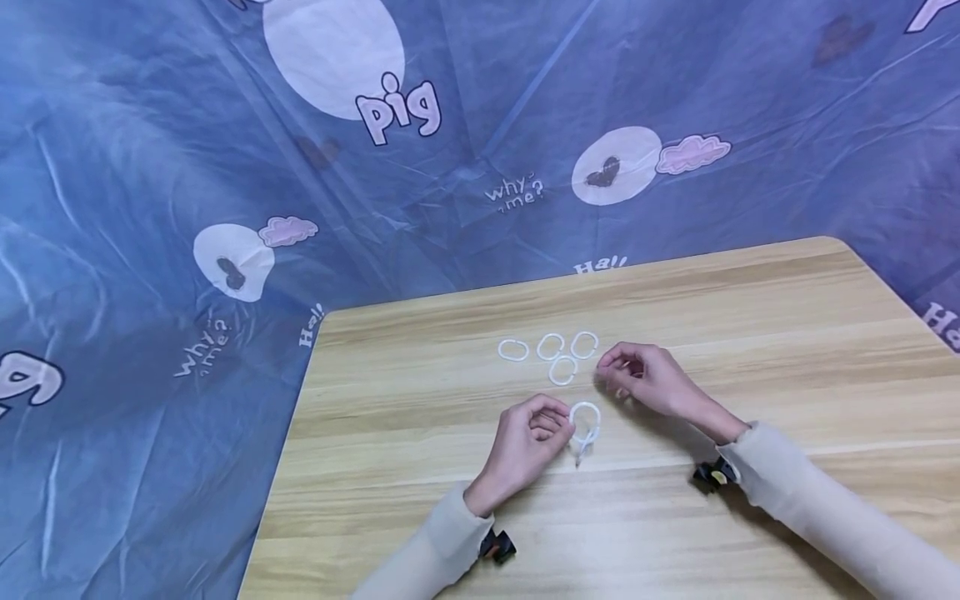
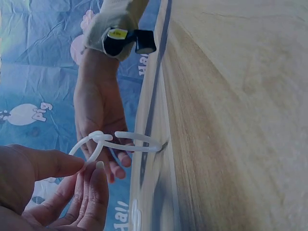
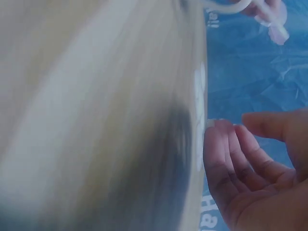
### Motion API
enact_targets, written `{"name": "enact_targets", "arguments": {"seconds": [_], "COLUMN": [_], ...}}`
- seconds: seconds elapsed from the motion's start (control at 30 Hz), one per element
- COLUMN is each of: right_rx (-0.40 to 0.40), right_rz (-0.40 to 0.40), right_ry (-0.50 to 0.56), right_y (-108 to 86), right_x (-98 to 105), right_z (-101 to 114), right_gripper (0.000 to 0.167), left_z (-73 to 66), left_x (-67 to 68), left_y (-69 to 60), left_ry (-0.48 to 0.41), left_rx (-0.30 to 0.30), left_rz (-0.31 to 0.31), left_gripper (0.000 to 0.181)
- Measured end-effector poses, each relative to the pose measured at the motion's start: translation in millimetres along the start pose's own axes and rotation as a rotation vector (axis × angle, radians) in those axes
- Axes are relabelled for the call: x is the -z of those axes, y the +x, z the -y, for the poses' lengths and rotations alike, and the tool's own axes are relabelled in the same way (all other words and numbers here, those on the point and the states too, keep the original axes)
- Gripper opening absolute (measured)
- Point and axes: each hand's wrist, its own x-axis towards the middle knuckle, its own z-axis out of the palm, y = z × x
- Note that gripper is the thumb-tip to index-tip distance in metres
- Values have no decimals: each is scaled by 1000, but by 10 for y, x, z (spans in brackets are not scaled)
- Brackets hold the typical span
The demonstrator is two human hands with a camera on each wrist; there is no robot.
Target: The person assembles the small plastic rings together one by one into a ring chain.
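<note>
My left hand (image 1: 525, 442) pinches a white plastic split ring (image 1: 585, 406) between thumb and fingertips. Looped through it hangs a second white ring (image 2: 139, 149), with a gap showing between its ends in the left wrist view. Over the table, to the right of the loose rings, is my right hand (image 1: 645, 379). Its fingers bend loosely and hold nothing; in the right wrist view a space shows between thumb (image 3: 264, 124) and fingers. Several loose white rings lie close together on the table, among them a leftmost ring (image 1: 513, 360) and a nearest ring (image 1: 552, 372).
The wood-grain table (image 1: 390, 433) has rounded far corners. Behind it and at its left hangs a blue printed cloth (image 1: 450, 208). Dark devices are strapped at both wrists, such as the right wrist camera (image 1: 708, 477).
</note>
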Motion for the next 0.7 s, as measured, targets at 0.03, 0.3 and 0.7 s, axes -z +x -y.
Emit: {"name": "enact_targets", "arguments": {"seconds": [0.03, 0.3, 0.7], "right_rx": [3, -10, -50], "right_rz": [-7, -45, -66], "right_ry": [-13, -96, -140], "right_y": [23, 190, 413], "right_x": [7, 70, 102], "right_z": [-24, -141, -246], "right_gripper": [16, 21, 35], "left_z": [9, 62, 82], "left_x": [2, -5, -45], "left_y": [3, 25, 20], "left_ry": [1, 1, -9], "left_rx": [-2, -2, 25], "left_rz": [0, 2, -15], "left_gripper": [14, 14, 15]}}
